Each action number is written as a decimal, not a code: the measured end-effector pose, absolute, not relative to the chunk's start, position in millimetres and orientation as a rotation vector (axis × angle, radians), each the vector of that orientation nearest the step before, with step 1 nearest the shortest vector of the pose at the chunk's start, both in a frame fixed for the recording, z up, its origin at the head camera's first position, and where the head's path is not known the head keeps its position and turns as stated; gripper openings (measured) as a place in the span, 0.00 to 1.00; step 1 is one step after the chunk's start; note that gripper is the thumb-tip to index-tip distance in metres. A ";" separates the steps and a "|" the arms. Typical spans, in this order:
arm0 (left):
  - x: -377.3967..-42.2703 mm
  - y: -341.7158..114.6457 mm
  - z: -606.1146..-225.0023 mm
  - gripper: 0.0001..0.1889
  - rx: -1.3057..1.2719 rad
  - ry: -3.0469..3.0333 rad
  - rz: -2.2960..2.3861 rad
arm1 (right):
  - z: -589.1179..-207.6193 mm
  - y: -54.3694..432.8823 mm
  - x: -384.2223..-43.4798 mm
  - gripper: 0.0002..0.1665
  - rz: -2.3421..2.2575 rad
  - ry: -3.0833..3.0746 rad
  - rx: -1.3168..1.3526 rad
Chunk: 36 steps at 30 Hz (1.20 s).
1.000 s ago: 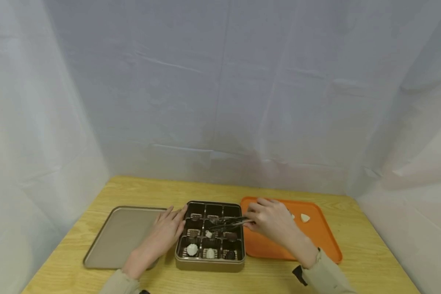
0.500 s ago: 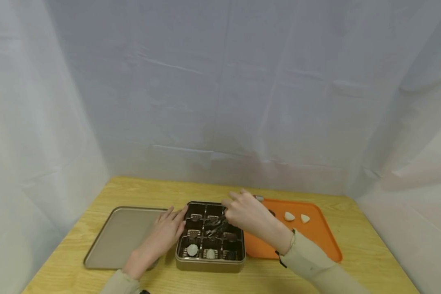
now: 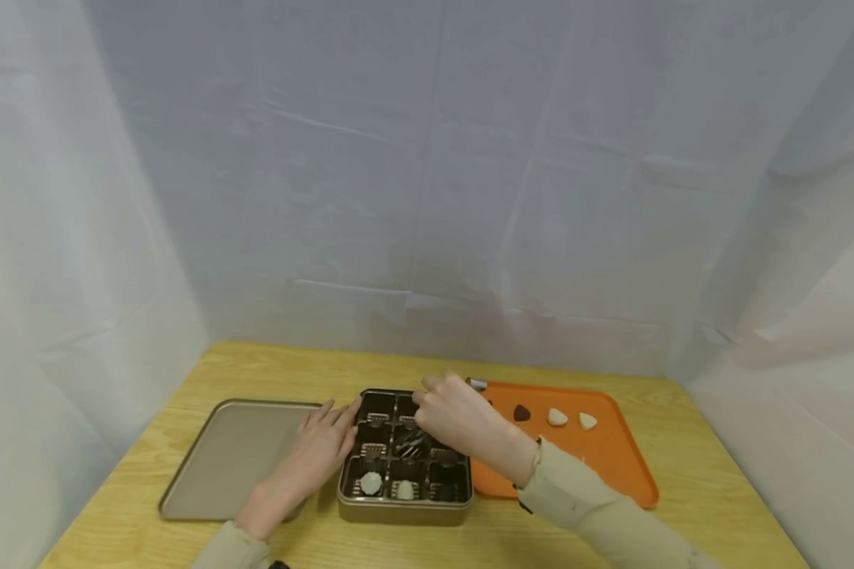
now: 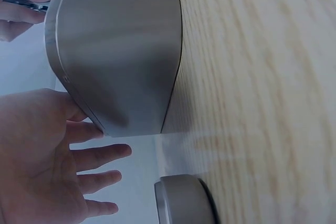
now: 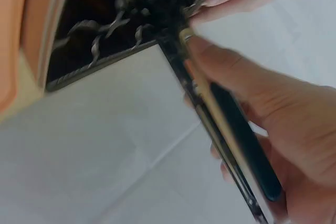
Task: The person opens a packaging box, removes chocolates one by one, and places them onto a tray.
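My left hand point(image 3: 320, 446), fingers straight, rests against the left side of a sectioned metal tin point(image 3: 406, 512). In the left wrist view its thumb and forefinger touch the tin's rim, the other fingers spread. My right hand point(image 3: 459, 419) grips a pair of metal tongs point(image 5: 223, 135) with dark handle inlays. The tongs' tips reach down into the tin's middle compartment; what lies between them is hidden. In the front row sit a white scalloped chocolate point(image 3: 371, 483), a pale oval chocolate point(image 3: 405, 490) and a dark one point(image 3: 444, 491).
Right of the tin lies an orange tray point(image 3: 598, 466) bearing a dark chocolate point(image 3: 522, 412) and two white ones point(image 3: 557, 417), with a small metallic piece point(image 3: 477, 385) at its back left corner. A flat metal lid point(image 3: 228, 458) lies to the left. White sheeting surrounds the wooden table point(image 3: 313, 545).
My right hand has moved left over the tin and turned, tilting the tongs steeply into the middle compartment. More chocolates on the orange tray are uncovered. The left hand has stayed put.
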<state>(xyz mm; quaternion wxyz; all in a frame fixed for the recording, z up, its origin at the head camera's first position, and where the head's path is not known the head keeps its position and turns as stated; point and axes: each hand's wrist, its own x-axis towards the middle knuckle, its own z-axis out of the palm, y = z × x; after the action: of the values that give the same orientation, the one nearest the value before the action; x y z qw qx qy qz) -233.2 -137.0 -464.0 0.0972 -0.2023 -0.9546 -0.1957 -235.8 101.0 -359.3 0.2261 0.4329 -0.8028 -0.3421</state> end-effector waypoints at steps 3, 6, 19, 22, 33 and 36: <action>-233.9 -135.8 -464.1 0.25 -0.601 -2.834 -0.585 | -359.6 103.7 -234.5 0.13 -0.957 -2.223 1.191; -234.0 -135.0 -464.2 0.26 -0.601 -2.842 -0.596 | -357.3 111.5 -233.7 0.17 -0.879 -2.232 1.189; -235.1 -130.9 -468.6 0.27 -0.579 -2.809 -0.533 | -376.9 160.4 -232.9 0.04 -0.437 -2.194 1.179; -235.3 -130.7 -470.6 0.28 -0.576 -2.804 -0.545 | -385.2 171.6 -232.2 0.07 -0.327 -2.181 1.154; -233.4 -133.0 -470.1 0.29 -0.590 -2.809 -0.547 | -389.1 214.8 -220.1 0.12 -0.068 -2.129 0.956; -232.8 -134.1 -469.9 0.29 -0.591 -2.801 -0.540 | -388.7 231.0 -215.8 0.09 -0.023 -2.115 0.915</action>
<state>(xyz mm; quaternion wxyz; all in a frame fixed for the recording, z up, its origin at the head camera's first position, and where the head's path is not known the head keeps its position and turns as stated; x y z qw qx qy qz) -232.8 -134.1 -469.9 0.1137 -0.2016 -0.9553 -0.1841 -215.8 231.0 -388.7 0.4065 0.3628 -0.8385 -0.0092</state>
